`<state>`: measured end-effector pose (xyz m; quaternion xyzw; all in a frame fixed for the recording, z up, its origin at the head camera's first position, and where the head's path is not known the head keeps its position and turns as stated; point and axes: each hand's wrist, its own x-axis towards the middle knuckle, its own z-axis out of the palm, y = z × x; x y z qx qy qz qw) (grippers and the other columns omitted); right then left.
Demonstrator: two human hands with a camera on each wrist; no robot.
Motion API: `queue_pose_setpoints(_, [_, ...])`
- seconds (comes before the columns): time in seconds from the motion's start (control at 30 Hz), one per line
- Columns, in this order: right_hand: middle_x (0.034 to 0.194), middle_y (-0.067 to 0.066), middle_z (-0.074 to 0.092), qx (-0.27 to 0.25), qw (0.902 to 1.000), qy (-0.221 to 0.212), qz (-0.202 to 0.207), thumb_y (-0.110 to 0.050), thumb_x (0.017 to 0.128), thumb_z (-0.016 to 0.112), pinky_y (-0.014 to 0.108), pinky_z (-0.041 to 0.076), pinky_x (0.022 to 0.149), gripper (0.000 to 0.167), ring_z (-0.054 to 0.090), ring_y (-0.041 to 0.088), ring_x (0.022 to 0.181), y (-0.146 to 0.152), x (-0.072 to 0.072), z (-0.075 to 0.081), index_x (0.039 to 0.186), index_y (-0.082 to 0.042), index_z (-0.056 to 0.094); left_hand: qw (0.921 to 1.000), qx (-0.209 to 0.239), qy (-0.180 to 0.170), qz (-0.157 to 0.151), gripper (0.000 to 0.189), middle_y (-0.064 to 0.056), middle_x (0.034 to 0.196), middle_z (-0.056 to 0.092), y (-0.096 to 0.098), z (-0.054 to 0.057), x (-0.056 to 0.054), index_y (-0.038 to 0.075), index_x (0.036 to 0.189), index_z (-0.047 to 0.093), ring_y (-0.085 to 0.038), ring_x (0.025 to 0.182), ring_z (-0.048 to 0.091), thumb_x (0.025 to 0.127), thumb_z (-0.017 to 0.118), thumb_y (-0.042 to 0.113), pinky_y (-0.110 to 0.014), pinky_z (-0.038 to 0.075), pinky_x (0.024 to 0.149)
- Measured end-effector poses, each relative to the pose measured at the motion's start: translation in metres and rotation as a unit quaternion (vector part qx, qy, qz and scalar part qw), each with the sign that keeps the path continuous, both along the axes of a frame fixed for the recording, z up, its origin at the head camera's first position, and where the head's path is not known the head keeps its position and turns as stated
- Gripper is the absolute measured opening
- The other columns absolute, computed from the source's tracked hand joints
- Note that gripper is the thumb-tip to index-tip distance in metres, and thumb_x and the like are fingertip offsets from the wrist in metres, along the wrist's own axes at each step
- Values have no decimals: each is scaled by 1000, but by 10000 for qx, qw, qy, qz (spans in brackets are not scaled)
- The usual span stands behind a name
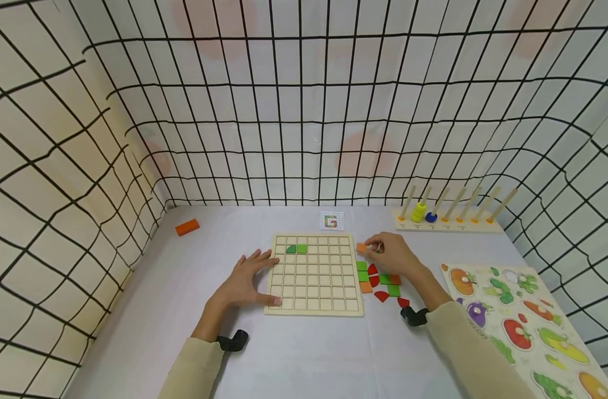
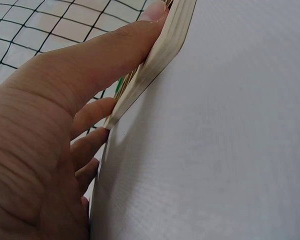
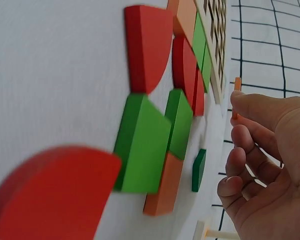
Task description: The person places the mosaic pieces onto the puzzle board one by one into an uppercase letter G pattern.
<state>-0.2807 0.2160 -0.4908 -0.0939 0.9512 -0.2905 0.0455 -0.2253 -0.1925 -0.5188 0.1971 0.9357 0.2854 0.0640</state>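
Observation:
A square wooden grid board (image 1: 316, 281) lies in front of me, with a dark green cut-corner tile (image 1: 291, 249) and a light green square tile (image 1: 302, 249) in its upper left cells. My left hand (image 1: 244, 280) rests at the board's left edge, fingers spread, thumb on the rim. In the left wrist view the thumb (image 2: 115, 47) lies over the board's edge. Thumb and finger of my right hand (image 1: 391, 252) pinch an orange square tile (image 3: 237, 84), just off the board's upper right corner. A dark green tile (image 3: 199, 171) lies beneath that hand.
Red quarter-round tiles (image 1: 381, 296), green tiles (image 1: 362, 266) and orange tiles (image 1: 366, 287) lie right of the board. A pattern card (image 1: 332, 221) is behind it. A peg counter (image 1: 450, 224) and vegetable puzzle (image 1: 518, 321) stand right; an orange block (image 1: 187, 227) lies far left.

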Motion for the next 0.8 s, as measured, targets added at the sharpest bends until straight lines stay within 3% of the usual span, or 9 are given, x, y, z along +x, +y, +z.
queue_pose_setpoints(0.43, [100, 4, 64, -323, 9992, -158, 180, -31, 96, 73, 29, 46, 65, 33, 52, 22, 90, -29, 3, 10, 124, -12, 73, 10000, -75, 39, 36, 96, -2, 169, 32, 0, -1, 1, 26, 153, 51, -32, 161, 18, 71, 85, 61, -61, 7, 129])
queue_pose_setpoints(0.8, [92, 1, 66, -554, 9962, 189, 640, -25, 96, 74, 28, 47, 67, 28, 54, 17, 80, -65, -6, 8, 117, -8, 76, 9999, -91, 99, -11, 94, -2, 169, 33, 0, -1, 0, 26, 152, 52, -32, 160, 19, 71, 84, 63, -61, 8, 129])
